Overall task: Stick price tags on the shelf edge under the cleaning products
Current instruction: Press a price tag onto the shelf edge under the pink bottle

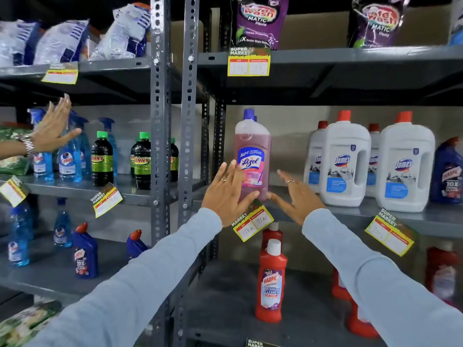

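Observation:
A yellow price tag (253, 222) marked 150 and 75 hangs tilted on the grey shelf edge (350, 216) under a pink Lizol bottle (252, 154). My left hand (226, 194) is spread flat just left of the tag, its fingers in front of the bottle's lower part. My right hand (295, 197) is spread flat just right of the tag, its thumb tip near the bottle's base. Neither hand holds anything. White Domex jugs (344, 161) stand to the right above another tilted tag (389, 232).
Another person's hand (53, 127) with a wristwatch reaches in at the left by blue spray bottles (70, 156). Tags (106, 200) hang on other shelf edges, including the upper one (248, 62). Red Harpic bottles (271, 279) stand on the lower shelf. Grey uprights (172, 121) split the racks.

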A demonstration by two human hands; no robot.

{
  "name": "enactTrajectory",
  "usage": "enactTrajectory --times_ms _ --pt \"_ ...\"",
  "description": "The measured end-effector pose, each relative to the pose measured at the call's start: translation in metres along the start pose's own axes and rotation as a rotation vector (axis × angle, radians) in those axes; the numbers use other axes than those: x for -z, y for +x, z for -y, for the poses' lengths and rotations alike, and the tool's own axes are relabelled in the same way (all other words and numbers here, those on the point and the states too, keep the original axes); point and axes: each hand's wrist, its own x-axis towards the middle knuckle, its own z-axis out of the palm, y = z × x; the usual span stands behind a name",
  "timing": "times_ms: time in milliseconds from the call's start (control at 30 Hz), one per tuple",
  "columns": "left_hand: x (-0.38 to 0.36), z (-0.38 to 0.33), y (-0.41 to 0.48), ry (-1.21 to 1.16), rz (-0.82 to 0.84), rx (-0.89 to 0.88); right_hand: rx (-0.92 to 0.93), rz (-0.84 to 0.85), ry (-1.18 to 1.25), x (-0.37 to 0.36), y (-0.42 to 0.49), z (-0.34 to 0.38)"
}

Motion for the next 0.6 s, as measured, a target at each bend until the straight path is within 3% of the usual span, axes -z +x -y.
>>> enactTrajectory --times_ms 133,233,367,600 --pt "-0.019 0.000 -0.014 -0.165 0.052 0.201 -0.155 0.157 0.028 -0.027 -0.006 -0.014" --pt "-0.029 0.009 -0.023 -0.361 0.109 0.367 -0.143 0.086 0.054 -0.040 -0.008 -0.020" --pt "-0.045 0.018 -0.037 -0.272 0.054 0.233 -0.110 0.020 0.139 -0.049 -0.004 -0.015" --pt "-0.062 0.031 -0.038 -0.273 0.036 0.181 -0.023 0.088 -0.007 -0.051 0.010 -0.004"
